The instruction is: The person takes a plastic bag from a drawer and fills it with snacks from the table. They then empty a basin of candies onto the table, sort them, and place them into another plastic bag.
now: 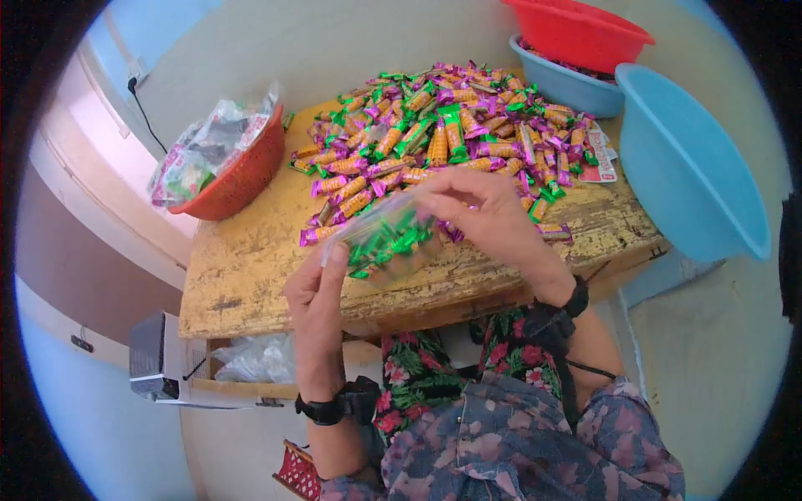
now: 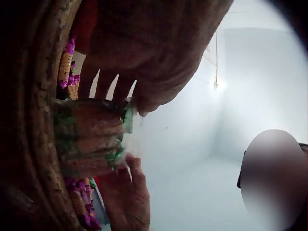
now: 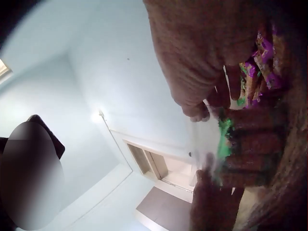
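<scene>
A clear plastic bag (image 1: pixel 386 244) with several green-ended wrapped sweets inside is held up over the front of the table. My left hand (image 1: pixel 316 311) pinches the bag's left top corner between thumb and fingers. At the other end of its top edge, my right hand (image 1: pixel 484 219) pinches the plastic. The wrist views show the filled bag (image 2: pixel 91 137) hanging between both hands, its sweets (image 3: pixel 252 144) side by side in a row. Behind the hands spreads a large heap of wrapped sweets (image 1: pixel 439 138) with orange middles and purple or green ends.
The worn yellow wooden table (image 1: pixel 242 267) carries the heap. An orange basket (image 1: pixel 242 171) of plastic packaging stands at the left. Blue basins (image 1: pixel 685 159) and a red basin (image 1: pixel 581 33) are at the right. Below, an open drawer (image 1: pixel 342 367) holds plastic bags (image 1: pixel 259 359).
</scene>
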`<state>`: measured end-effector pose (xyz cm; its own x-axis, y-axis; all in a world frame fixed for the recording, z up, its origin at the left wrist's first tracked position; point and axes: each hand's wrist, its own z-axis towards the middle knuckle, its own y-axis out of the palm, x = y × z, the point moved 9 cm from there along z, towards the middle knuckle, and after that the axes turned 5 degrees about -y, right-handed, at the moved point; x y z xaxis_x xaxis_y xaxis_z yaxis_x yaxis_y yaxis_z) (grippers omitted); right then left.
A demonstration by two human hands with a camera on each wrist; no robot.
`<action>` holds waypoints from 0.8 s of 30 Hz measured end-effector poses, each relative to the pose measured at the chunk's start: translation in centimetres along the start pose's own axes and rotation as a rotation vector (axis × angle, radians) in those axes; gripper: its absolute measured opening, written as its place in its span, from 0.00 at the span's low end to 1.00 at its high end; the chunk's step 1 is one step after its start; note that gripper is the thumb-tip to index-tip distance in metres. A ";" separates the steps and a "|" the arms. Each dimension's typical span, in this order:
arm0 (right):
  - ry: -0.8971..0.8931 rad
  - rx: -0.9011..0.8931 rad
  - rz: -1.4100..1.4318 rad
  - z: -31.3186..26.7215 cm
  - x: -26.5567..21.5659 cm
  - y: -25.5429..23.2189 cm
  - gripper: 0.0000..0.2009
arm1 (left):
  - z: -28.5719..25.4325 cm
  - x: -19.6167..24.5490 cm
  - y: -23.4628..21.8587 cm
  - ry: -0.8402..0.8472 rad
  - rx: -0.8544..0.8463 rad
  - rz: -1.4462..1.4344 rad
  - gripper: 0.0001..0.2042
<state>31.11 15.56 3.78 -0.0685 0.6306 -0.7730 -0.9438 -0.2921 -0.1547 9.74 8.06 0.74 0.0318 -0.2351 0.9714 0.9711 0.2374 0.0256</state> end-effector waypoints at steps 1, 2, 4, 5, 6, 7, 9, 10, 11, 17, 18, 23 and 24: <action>0.007 -0.013 0.001 -0.2 0.0 0.1 0.07 | 0.0 -0.4 0.1 -0.008 -0.004 0.001 0.16; 0.015 -0.029 0.001 -0.4 0.0 0.3 0.07 | 0.2 -0.6 0.1 -0.017 -0.006 0.001 0.16; 0.022 -0.062 -0.013 -0.5 -0.1 0.5 0.07 | 0.2 0.2 0.4 0.042 0.010 0.007 0.17; 0.022 -0.079 -0.026 -0.3 -0.2 0.7 0.08 | 0.1 0.4 0.5 0.062 0.019 0.012 0.17; 0.015 -0.095 -0.041 -0.1 -0.5 0.8 0.08 | 0.2 0.5 0.5 0.073 0.020 0.013 0.17; -0.002 -0.075 -0.041 0.1 -0.9 0.6 0.08 | 0.5 0.8 0.5 0.091 0.020 0.014 0.17; -0.044 -0.036 -0.045 0.5 -1.6 0.2 0.08 | 0.8 1.3 0.6 0.124 0.015 0.015 0.17; -0.028 -0.045 -0.061 0.4 -1.4 0.3 0.08 | 0.7 1.5 0.6 0.133 0.011 0.015 0.16; -0.012 -0.054 -0.077 0.0 -1.0 0.4 0.08 | 0.7 1.6 0.6 0.141 0.007 0.017 0.16; 0.099 -0.109 -0.007 -0.6 -0.5 1.0 0.07 | 0.3 0.7 0.4 0.111 0.031 0.046 0.16; 0.120 -0.133 -0.003 -0.6 -0.6 1.3 0.07 | 0.4 0.8 0.6 0.122 0.019 0.033 0.16; -0.107 -0.100 -0.044 0.4 -1.4 1.1 0.08 | 1.1 1.4 0.8 0.152 -0.013 0.008 0.15; -0.095 -0.101 -0.033 0.3 -1.3 1.1 0.08 | 1.0 1.1 0.8 0.143 -0.004 0.013 0.15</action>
<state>30.06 14.60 4.82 -0.0730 0.7046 -0.7058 -0.9091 -0.3380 -0.2434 10.27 8.96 2.06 0.0779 -0.3640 0.9281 0.9712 0.2381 0.0119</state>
